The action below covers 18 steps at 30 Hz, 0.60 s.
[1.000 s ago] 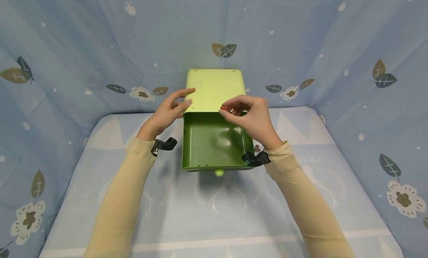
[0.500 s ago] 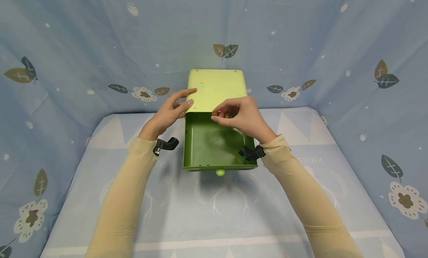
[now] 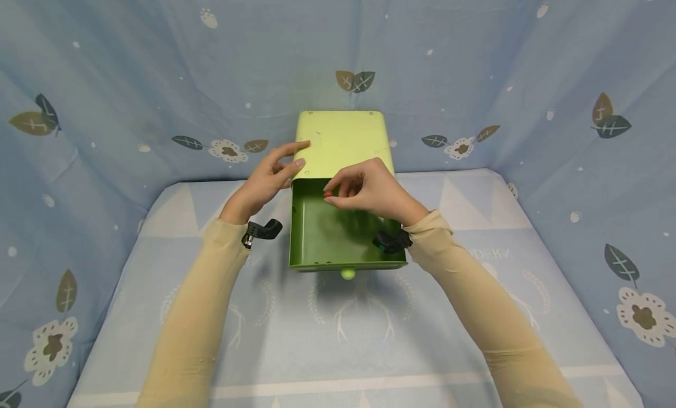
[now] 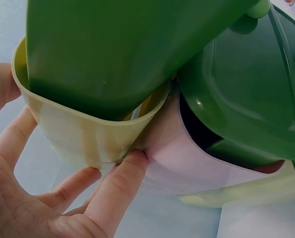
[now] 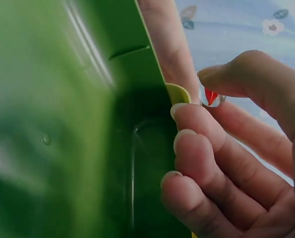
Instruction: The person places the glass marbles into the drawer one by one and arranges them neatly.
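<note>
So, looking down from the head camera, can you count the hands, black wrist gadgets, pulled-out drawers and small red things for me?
Left hand and right hand: 2
Black wrist gadgets: 2
Pulled-out drawer: 1
Small red thing: 1
Total: 6

Blue fabric walls (image 3: 443,38) (printed with leaves (image 3: 364,81) and white flowers (image 3: 228,151)), pale patterned table (image 3: 296,337), soft shadows

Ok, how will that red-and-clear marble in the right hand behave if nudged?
The red-and-clear marble looks round, so it would likely roll readily. Its clear, shiny surface suggests glass, probably hard and slippery. Small and pinched by the right hand, it could slip out.
</note>
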Each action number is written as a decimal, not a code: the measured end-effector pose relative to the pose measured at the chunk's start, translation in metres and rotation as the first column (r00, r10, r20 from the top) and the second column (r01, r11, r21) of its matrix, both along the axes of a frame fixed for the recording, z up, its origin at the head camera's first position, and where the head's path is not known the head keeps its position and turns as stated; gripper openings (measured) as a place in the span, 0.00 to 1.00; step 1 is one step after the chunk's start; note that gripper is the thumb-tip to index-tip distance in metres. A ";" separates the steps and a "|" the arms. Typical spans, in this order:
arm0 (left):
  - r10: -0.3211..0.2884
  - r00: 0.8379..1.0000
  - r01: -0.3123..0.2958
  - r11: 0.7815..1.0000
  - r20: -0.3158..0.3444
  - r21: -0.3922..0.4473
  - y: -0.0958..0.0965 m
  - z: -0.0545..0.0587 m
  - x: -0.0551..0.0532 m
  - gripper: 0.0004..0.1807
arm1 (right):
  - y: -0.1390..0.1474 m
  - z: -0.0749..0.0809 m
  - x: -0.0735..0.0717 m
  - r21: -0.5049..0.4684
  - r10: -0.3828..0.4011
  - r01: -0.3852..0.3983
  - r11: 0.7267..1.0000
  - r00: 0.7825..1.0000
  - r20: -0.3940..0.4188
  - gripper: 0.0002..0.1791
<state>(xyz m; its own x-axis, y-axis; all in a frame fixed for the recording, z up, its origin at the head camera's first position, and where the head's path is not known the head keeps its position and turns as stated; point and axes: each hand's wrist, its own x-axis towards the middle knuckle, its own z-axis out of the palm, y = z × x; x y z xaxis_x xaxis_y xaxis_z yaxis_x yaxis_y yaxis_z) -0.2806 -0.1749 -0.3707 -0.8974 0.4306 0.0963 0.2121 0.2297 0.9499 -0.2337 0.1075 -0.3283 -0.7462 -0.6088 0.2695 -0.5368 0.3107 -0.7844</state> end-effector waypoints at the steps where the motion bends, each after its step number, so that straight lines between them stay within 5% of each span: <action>1: 0.000 1.000 0.000 1.000 0.001 0.002 0.000 0.000 0.000 0.30 | -0.001 0.000 0.000 0.006 0.013 -0.013 1.000 1.000 -0.003 0.04; 18: 0.005 1.000 -0.005 1.000 0.004 -0.007 0.001 -0.001 -0.001 0.30 | -0.010 -0.012 -0.010 0.064 0.210 -0.212 0.975 0.977 0.034 0.04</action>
